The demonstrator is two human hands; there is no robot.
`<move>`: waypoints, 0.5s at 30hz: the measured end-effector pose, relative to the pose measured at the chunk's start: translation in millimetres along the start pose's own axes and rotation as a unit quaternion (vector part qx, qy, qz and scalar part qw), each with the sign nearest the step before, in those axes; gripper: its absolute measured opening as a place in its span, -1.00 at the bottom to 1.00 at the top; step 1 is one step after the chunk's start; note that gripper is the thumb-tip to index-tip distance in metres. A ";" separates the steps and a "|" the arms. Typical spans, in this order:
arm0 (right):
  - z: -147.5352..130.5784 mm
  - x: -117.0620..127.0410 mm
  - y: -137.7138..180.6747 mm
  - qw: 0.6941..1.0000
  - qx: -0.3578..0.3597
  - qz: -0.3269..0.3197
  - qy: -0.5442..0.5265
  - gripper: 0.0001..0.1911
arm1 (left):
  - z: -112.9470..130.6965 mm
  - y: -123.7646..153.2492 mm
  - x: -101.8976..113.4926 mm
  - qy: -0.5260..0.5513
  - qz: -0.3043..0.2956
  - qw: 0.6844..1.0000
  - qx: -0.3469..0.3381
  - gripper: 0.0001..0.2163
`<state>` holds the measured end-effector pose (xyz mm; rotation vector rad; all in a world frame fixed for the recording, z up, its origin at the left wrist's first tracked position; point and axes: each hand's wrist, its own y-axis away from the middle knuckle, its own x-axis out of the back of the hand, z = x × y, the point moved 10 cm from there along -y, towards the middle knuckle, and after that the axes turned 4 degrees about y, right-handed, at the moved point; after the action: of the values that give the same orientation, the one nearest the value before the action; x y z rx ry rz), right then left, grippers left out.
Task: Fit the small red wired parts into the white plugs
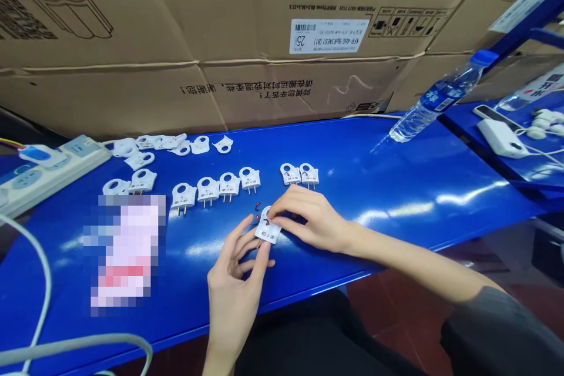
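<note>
My left hand [238,282] grips a white plug shell [268,232] with a ring-shaped top, its thumb on the near edge and fingers beneath. A small dark-and-red part sits in the shell. Over its right side, the thumb and fingers of my right hand [311,217] are pinched together; what lies between the fingertips is hidden. Small red-and-black parts [258,207] lie just beyond on the table. Two similar plug shells with pins [299,174] stand behind my right hand. Several more plug shells [218,188] form a row to the left.
Loose white ring-topped covers [163,144] lie at the back left, near a power strip [53,167]. A blurred pink-and-white item [130,252] rests on the blue table [352,235]. Cardboard boxes [247,94] wall the back. A water bottle [440,97] stands right. A cable [44,282] curves at left.
</note>
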<state>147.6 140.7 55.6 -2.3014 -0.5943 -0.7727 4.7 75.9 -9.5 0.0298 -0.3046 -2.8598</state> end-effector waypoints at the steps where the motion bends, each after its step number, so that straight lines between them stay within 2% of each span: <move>1: -1.2 0.4 0.0 1.000 0.004 0.003 0.003 -0.88 | -0.9 -0.3 0.5 0.003 0.002 1.000 0.002 -0.46; 5: -1.4 0.7 1.2 1.000 -0.006 0.008 0.024 -0.84 | -1.8 -0.7 2.9 0.011 0.014 1.000 0.004 -0.42; 10: 1.5 -7.6 2.4 0.998 -0.022 -0.037 0.036 -0.44 | -1.8 -1.6 5.3 0.009 0.016 1.000 -0.005 -0.46; 15: 4.4 -10.6 1.1 0.997 -0.034 -0.056 0.028 -0.47 | -0.6 -1.7 5.1 -0.017 0.005 1.000 -0.015 -0.53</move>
<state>142.2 140.7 45.5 -2.3158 -0.6861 -0.9221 -0.6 76.1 -10.4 -0.0273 -0.2677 -2.8565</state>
